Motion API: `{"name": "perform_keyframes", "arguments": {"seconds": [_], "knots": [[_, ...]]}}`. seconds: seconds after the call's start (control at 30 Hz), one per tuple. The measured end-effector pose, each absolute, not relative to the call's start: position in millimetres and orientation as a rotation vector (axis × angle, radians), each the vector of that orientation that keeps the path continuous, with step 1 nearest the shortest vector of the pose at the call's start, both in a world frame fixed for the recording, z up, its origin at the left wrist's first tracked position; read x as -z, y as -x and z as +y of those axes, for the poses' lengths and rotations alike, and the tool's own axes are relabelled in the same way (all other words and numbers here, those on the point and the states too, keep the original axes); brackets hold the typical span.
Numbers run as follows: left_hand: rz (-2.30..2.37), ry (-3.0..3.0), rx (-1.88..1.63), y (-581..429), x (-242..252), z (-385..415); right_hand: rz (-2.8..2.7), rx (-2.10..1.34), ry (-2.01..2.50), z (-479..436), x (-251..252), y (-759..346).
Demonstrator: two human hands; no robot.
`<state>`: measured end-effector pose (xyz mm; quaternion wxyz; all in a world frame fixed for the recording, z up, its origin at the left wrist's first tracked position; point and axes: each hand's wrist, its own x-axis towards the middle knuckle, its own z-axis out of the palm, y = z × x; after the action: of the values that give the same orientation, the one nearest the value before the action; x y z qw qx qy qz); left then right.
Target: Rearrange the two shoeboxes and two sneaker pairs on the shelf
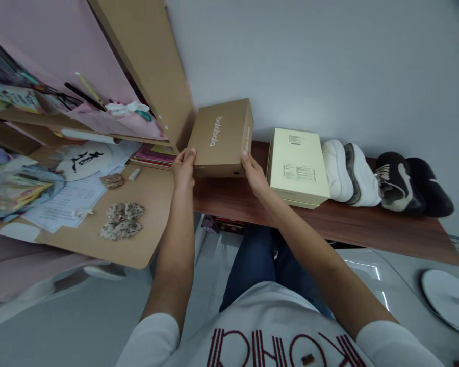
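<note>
A brown cardboard shoebox [221, 140] with "balabala" printed on its lid is between my two hands at the left end of a dark wooden shelf [229, 196]. My left hand [184, 165] grips its near left corner, thumb on top. On the near right corner, my right hand [253, 169] presses with the thumb on top; its other fingers are partly hidden. The box is tilted a little, and I cannot tell whether its far edge rests on the shelf. Just right of my right hand lies a pale yellow shoebox [299, 163] with printed labels.
White shoes [338, 171] and black shoes [396, 181] stand along the shelf's right part, against the wall. At left, a desk [153, 219] holds scrunchies [122, 221], a white cap [84, 160] and papers. Its tall side panel [149, 56] rises close to the brown box.
</note>
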<state>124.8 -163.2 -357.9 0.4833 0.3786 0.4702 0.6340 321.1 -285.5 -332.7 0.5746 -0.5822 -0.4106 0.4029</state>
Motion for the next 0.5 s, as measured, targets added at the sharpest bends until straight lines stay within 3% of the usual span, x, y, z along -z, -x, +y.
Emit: {"name": "perform_keyframes", "arguments": {"seconds": [0.5], "knots": [[1.353, -1.084, -1.414, -133, 369, -156, -0.695, -1.12, 1.515, -269, 373, -309]]}}
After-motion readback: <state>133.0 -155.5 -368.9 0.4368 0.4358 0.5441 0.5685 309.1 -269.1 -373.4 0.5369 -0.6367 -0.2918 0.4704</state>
